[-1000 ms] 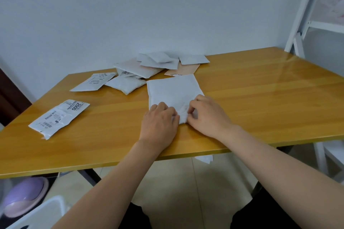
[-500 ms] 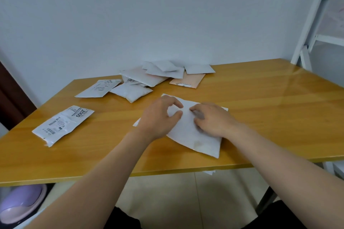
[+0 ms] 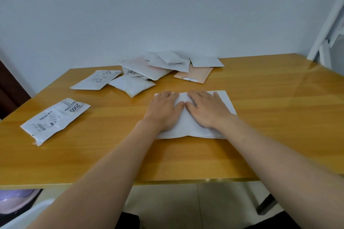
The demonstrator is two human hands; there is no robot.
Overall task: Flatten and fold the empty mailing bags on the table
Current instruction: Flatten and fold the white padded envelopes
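A white mailing bag (image 3: 188,128) lies flat and square to me on the wooden table (image 3: 270,117). My left hand (image 3: 163,111) presses its left half with straight fingers. My right hand (image 3: 208,109) presses the right half the same way, thumbs almost touching in the middle. Much of the bag is hidden under both palms. A heap of white and pink mailing bags (image 3: 167,65) sits at the back of the table.
A labelled white bag (image 3: 55,119) lies at the left. Another labelled bag (image 3: 95,80) and a puffy white one (image 3: 132,85) lie behind it. A white frame (image 3: 327,29) stands at the right, a purple tub (image 3: 13,199) under the table.
The bag was turned from a slanted position to lie square to me. Both hands went from curled grips on it to flat palms pressing it down.
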